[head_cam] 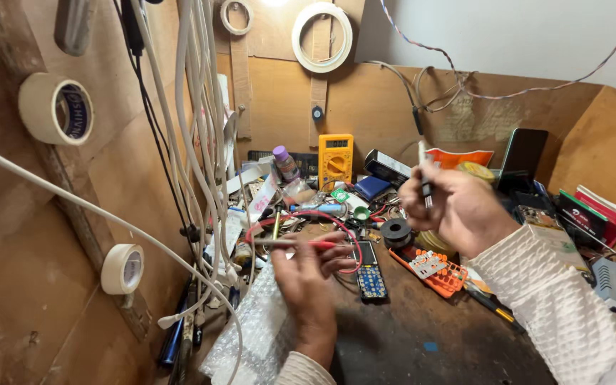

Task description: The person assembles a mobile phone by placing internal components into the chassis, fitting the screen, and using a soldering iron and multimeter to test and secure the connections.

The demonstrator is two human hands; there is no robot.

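Note:
My left hand [306,276] is raised over the bench and pinches a thin red multimeter probe [295,243] that lies level, its red lead looping behind it. Below the fingers lies a small keypad phone [370,271] with blue keys. My right hand [450,207] is held higher to the right and grips a slim pen-like tool [424,171] upright, with a dark cable running up from its top. Both wrists wear white knitted sleeves.
A yellow multimeter [336,160] stands against the back board. An orange bit holder [433,269], a black solder reel [396,231], a purple-capped bottle [284,164] and bubble wrap [254,335] crowd the bench. White cables [197,128] and tape rolls [57,108] hang at left. Books [593,214] sit at right.

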